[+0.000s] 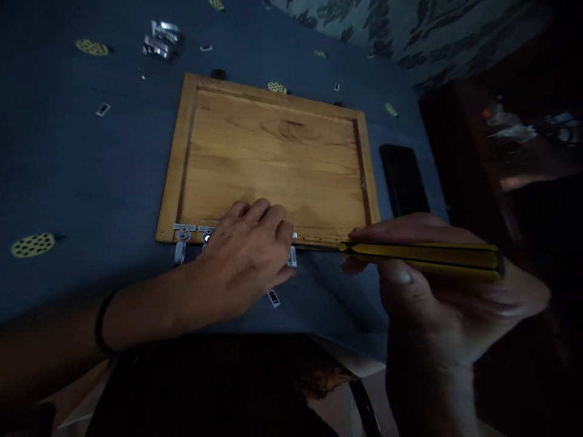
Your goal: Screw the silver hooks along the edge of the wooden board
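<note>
Wooden panel laid toward near edge of surface. Metal fittings partly covered by curled left hand; its grip cannot be told. Yellow-black handle pinched by right hand.

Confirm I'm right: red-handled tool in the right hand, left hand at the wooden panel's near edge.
The tool handle in the right hand is yellow and black, not red, as the head view shows; the rest stands.

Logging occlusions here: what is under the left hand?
The left hand covers part of the near edge of the framed wooden panel. Metal fittings show on either side; what lies beneath the palm is hidden.
</note>
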Demonstrator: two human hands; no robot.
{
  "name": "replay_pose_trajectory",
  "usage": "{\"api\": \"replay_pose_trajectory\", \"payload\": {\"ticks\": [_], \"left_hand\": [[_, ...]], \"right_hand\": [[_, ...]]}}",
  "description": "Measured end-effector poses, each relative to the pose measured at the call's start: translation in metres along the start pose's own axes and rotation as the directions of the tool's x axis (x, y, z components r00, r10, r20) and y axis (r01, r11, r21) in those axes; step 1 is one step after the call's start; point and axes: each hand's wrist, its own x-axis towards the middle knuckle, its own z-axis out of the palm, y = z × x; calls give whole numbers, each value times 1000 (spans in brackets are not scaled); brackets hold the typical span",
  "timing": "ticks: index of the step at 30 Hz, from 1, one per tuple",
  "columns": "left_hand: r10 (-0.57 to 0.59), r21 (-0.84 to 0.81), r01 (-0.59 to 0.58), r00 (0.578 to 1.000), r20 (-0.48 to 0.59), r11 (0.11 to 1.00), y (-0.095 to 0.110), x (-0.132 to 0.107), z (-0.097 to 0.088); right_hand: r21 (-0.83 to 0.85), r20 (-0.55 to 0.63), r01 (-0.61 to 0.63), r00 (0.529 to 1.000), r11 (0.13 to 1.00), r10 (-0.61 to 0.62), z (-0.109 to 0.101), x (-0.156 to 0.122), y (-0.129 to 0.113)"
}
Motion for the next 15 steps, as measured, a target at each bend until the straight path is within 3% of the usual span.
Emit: {"api": "replay_pose_trajectory", "payload": {"ticks": [6,15], "left_hand": [[-14,2,13,1000,24,1000,1,0,1],[-22,-24,23,999,49,999,0,0,0]], "right_hand": [[14,-89,59,994,998,-57,10,-2,1],[-18,-99,73,992,997,-74,10,-3,0]]}}
